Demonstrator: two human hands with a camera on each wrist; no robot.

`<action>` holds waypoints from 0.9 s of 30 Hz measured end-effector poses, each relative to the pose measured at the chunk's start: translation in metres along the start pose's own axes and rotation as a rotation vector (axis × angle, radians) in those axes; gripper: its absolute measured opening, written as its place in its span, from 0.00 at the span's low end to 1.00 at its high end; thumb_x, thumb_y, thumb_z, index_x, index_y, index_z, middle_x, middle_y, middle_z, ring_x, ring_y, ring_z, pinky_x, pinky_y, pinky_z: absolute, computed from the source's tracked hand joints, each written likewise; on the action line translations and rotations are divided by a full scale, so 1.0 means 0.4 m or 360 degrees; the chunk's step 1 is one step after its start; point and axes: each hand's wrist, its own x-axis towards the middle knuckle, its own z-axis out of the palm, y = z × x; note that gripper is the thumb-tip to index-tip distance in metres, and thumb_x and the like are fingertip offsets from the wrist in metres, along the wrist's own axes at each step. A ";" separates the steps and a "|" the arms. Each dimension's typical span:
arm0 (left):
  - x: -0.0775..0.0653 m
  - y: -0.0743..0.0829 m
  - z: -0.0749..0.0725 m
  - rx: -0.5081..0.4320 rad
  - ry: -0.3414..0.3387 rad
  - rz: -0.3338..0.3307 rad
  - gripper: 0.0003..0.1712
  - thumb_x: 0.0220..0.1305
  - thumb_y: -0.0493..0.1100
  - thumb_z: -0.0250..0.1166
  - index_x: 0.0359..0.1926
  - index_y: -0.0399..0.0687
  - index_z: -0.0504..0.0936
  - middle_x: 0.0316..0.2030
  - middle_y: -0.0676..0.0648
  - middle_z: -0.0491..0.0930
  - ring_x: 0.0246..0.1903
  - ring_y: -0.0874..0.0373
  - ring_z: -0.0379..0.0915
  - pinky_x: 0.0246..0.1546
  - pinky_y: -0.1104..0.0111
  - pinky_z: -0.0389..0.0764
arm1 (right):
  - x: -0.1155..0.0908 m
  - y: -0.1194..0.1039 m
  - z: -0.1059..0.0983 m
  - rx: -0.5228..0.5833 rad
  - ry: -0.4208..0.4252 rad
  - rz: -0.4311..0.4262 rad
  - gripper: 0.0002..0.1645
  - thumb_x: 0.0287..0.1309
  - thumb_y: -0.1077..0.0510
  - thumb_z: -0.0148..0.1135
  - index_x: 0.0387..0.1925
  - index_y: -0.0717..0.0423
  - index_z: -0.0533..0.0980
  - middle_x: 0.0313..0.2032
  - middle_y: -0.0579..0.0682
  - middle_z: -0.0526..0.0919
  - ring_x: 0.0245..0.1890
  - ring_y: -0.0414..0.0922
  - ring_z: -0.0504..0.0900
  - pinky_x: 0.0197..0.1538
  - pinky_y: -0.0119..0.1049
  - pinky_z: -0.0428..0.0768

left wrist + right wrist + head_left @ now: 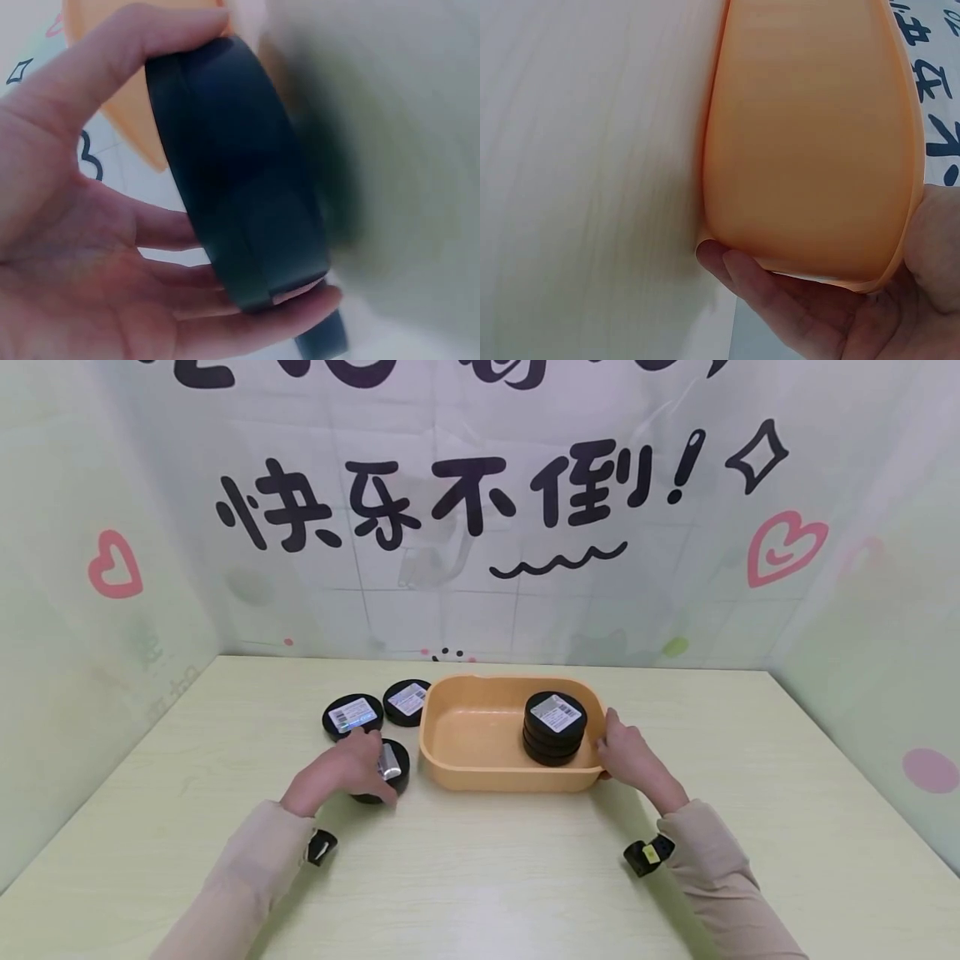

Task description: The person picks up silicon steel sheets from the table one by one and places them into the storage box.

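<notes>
My left hand (347, 768) grips a round black container (401, 770) with a silvery label on top, at the left of the orange plastic basin (480, 779). The left wrist view shows that container (232, 172) side-on, thumb against one side and fingers curled round the opposite one. With my right hand (632, 758) I hold the basin's right end. Seen from the right wrist, the fingers (780, 304) curl round the end of the basin (810, 150). Inside the basin, toward the right, stands a stack of black containers (553, 728) with a label on top.
Behind my left hand lie two more labelled black containers, one (352, 716) just beyond the fingers and another (405, 702) close against the basin's left end. All stand on a pale wood-grain table (480, 877). A printed curtain (420, 610) hangs behind the table's back edge.
</notes>
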 end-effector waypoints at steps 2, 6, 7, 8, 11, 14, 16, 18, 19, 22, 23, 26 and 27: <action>-0.004 0.001 -0.010 -0.0010 -0.0004 0.0011 0.38 0.29 0.50 0.75 0.37 0.28 0.69 0.30 0.40 0.69 0.29 0.52 0.67 0.30 0.63 0.73 | -0.001 0.000 0.000 0.0003 0.0005 -0.0005 0.24 0.59 0.67 0.40 0.55 0.77 0.50 0.38 0.75 0.72 0.19 0.47 0.79 0.21 0.34 0.76; -0.012 0.004 -0.034 -0.0029 0.0006 0.0055 0.30 0.33 0.48 0.74 0.32 0.31 0.71 0.25 0.44 0.70 0.26 0.54 0.67 0.25 0.67 0.72 | -0.002 0.000 0.002 0.0013 0.0003 0.0001 0.25 0.59 0.67 0.40 0.55 0.77 0.50 0.39 0.75 0.72 0.19 0.47 0.79 0.21 0.34 0.77; -0.013 0.006 -0.040 -0.0030 0.0013 0.0062 0.29 0.33 0.47 0.74 0.32 0.32 0.71 0.25 0.44 0.70 0.26 0.54 0.67 0.25 0.67 0.71 | -0.002 0.000 0.002 0.0013 0.0000 -0.0002 0.25 0.59 0.67 0.40 0.55 0.77 0.50 0.39 0.75 0.71 0.19 0.47 0.79 0.22 0.34 0.77; -0.015 0.008 -0.046 -0.0032 0.0022 0.0072 0.29 0.34 0.47 0.73 0.32 0.32 0.71 0.24 0.45 0.70 0.26 0.54 0.67 0.25 0.67 0.71 | -0.002 0.000 0.003 0.0017 -0.0003 0.0003 0.26 0.59 0.67 0.40 0.56 0.77 0.49 0.40 0.75 0.71 0.19 0.47 0.79 0.22 0.35 0.77; -0.021 0.014 -0.062 -0.0038 0.0044 0.0096 0.29 0.34 0.46 0.73 0.34 0.30 0.71 0.25 0.45 0.71 0.26 0.54 0.66 0.26 0.66 0.71 | -0.003 0.000 0.004 0.0023 -0.0006 0.0010 0.27 0.60 0.67 0.40 0.57 0.77 0.48 0.41 0.76 0.71 0.19 0.46 0.79 0.22 0.35 0.77; -0.025 0.022 -0.078 -0.0019 0.0073 0.0114 0.35 0.34 0.47 0.72 0.39 0.26 0.69 0.27 0.44 0.71 0.28 0.53 0.67 0.29 0.65 0.72 | -0.003 -0.001 0.004 0.0021 -0.0003 0.0010 0.26 0.60 0.67 0.40 0.57 0.77 0.49 0.40 0.75 0.71 0.19 0.46 0.79 0.22 0.34 0.77; -0.025 0.026 -0.088 -0.0003 0.0088 0.0115 0.37 0.35 0.48 0.72 0.41 0.25 0.68 0.28 0.43 0.71 0.29 0.52 0.67 0.30 0.64 0.72 | -0.003 -0.002 0.003 0.0019 -0.0002 0.0013 0.27 0.60 0.67 0.40 0.57 0.77 0.48 0.40 0.75 0.71 0.19 0.46 0.79 0.21 0.34 0.76; -0.025 0.030 -0.097 0.0016 0.0107 0.0125 0.38 0.36 0.49 0.72 0.42 0.25 0.68 0.29 0.42 0.71 0.30 0.52 0.67 0.31 0.63 0.72 | -0.003 -0.002 0.002 0.0017 -0.0005 0.0014 0.27 0.60 0.67 0.40 0.57 0.77 0.48 0.40 0.75 0.71 0.18 0.46 0.79 0.21 0.34 0.76; -0.025 0.032 -0.101 0.0017 0.0114 0.0129 0.38 0.36 0.49 0.71 0.42 0.25 0.67 0.29 0.42 0.71 0.31 0.51 0.67 0.31 0.63 0.72 | -0.003 -0.002 0.003 0.0015 -0.0005 0.0015 0.27 0.60 0.67 0.40 0.57 0.77 0.48 0.39 0.75 0.72 0.18 0.46 0.79 0.21 0.33 0.76; -0.023 0.040 -0.113 -0.0014 0.0149 0.0164 0.38 0.38 0.49 0.71 0.43 0.24 0.67 0.30 0.41 0.71 0.31 0.51 0.67 0.31 0.63 0.72 | -0.003 -0.001 0.004 0.0017 -0.0001 0.0019 0.26 0.60 0.67 0.40 0.57 0.77 0.49 0.39 0.75 0.72 0.17 0.45 0.78 0.21 0.33 0.76; -0.022 0.043 -0.117 -0.0034 0.0165 0.0175 0.38 0.38 0.49 0.71 0.44 0.24 0.67 0.30 0.41 0.71 0.32 0.50 0.67 0.31 0.63 0.72 | -0.003 0.000 0.004 0.0015 0.0001 0.0019 0.26 0.60 0.67 0.40 0.56 0.76 0.49 0.38 0.75 0.72 0.17 0.45 0.78 0.21 0.34 0.76; -0.021 0.056 -0.125 -0.0081 0.0227 0.0197 0.40 0.39 0.50 0.70 0.46 0.25 0.66 0.31 0.40 0.71 0.33 0.49 0.66 0.31 0.63 0.71 | -0.002 0.000 0.004 0.0017 0.0008 0.0025 0.26 0.60 0.66 0.40 0.56 0.76 0.49 0.38 0.74 0.72 0.17 0.45 0.78 0.21 0.34 0.76; -0.019 0.060 -0.126 -0.0096 0.0248 0.0199 0.40 0.39 0.50 0.70 0.47 0.25 0.66 0.32 0.40 0.70 0.34 0.49 0.66 0.31 0.63 0.71 | -0.002 0.001 0.004 0.0016 0.0007 0.0024 0.26 0.60 0.67 0.40 0.56 0.76 0.49 0.38 0.74 0.72 0.17 0.45 0.78 0.21 0.34 0.76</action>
